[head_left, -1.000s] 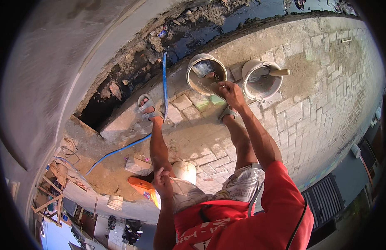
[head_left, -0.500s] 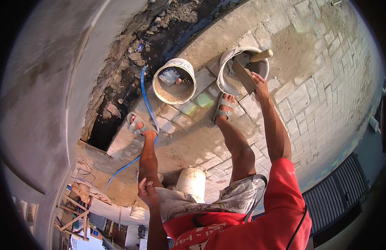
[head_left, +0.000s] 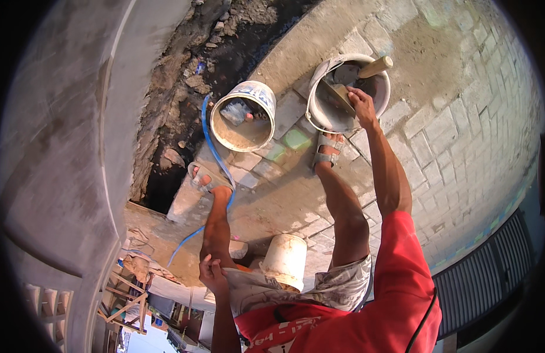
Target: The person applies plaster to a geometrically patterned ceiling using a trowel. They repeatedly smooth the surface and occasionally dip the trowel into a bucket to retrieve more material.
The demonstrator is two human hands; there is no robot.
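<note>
My right hand point(head_left: 362, 106) grips a flat rectangular plastering float point(head_left: 340, 99) by its near end, its far part tilted down inside the right-hand bucket point(head_left: 313, 100). A tool with a thick round wooden handle point(head_left: 376, 67) leans in that same bucket, handle over the far right rim; its lower part sits among grey material. My left hand point(head_left: 212, 275) rests beside my left knee, fingers loosely curled and apart, with nothing visible in it. Left of the float stands a white bucket point(head_left: 271, 126) holding murky water, a clear plastic bag point(head_left: 236, 110) and other small things.
Both my sandalled feet stand on paving blocks point(head_left: 425, 141). A blue hose point(head_left: 216, 156) runs past my left foot. Beyond it lies a ditch point(head_left: 237, 59) with dark water and rubble, beside a grey wall point(head_left: 61, 129). Another white bucket point(head_left: 286, 259) is beneath me.
My right hand has lowered the float deeper into the bucket, moving slightly away from me and left. My left hand has curled a little. The whole view has shifted slightly.
</note>
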